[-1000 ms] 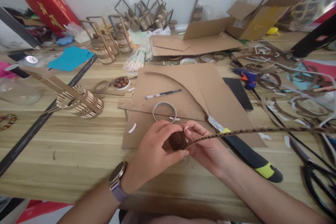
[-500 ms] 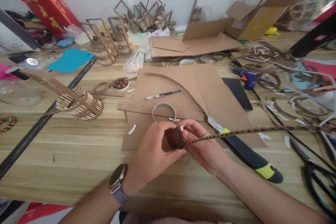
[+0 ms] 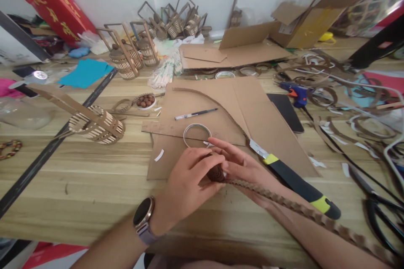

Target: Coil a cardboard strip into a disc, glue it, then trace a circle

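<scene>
A small dark brown coil, wound from a corrugated cardboard strip, is held between both hands above the table's front. My left hand, wearing a watch, curls its thumb and fingers around the coil's left and top. My right hand pinches the coil's right side, its index finger stretched toward a white ring. From the coil the loose strip runs down and right across my right forearm. Fingers hide much of the coil. A craft knife with its blade out lies right of the hands.
Beneath the hands lies a cardboard sheet with a pen. Left stand a slatted basket and a dish of brown balls. Scissors, a glue gun and tangled strips are at the right.
The coil has turned in my fingers. Its loose strip has swung from pointing right to lying down across my right forearm. My right index finger has stretched out; my left fingers cover more of the coil.
</scene>
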Available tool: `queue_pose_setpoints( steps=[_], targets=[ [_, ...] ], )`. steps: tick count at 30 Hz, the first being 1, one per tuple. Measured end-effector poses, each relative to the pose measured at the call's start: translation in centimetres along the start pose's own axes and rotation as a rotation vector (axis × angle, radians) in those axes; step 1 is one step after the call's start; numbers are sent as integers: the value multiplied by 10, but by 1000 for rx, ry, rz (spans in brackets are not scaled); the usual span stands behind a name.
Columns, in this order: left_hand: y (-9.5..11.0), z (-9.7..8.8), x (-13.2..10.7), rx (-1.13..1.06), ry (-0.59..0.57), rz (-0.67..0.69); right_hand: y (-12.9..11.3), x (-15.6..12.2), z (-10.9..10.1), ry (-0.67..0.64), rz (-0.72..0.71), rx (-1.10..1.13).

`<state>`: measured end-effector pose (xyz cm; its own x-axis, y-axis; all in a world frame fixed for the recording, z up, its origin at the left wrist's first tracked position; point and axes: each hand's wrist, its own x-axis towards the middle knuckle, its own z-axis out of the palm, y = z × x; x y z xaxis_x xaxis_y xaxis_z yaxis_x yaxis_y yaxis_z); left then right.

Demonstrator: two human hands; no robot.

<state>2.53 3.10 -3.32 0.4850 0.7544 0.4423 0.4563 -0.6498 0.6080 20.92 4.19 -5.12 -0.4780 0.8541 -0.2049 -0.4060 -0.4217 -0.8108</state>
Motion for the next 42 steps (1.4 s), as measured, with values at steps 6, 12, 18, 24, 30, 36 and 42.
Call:
queue_pose_setpoints(
  steps=[6,12,18,24,30,36,42],
  targets=[
    [-2,0,-2,32,32,-44,0,2,-6,-62,-100,-166],
    [-3,0,-2,8,-15,-25,-2,2,-9,-134,-34,-155],
    [-3,1,0,13,-30,-135,-13,-2,-9,-18,-73,-425],
    [-5,3,-1,40,-57,-200,-27,-9,4,258,-260,-1033],
    [-5,4,-2,60,-78,-220,-25,-12,10,278,-366,-1194],
    [-6,4,-2,78,-78,-219,-22,-11,10,287,-308,-1220],
    [-5,4,-3,92,-83,-223,-21,-11,10,288,-318,-1229]
  ],
)
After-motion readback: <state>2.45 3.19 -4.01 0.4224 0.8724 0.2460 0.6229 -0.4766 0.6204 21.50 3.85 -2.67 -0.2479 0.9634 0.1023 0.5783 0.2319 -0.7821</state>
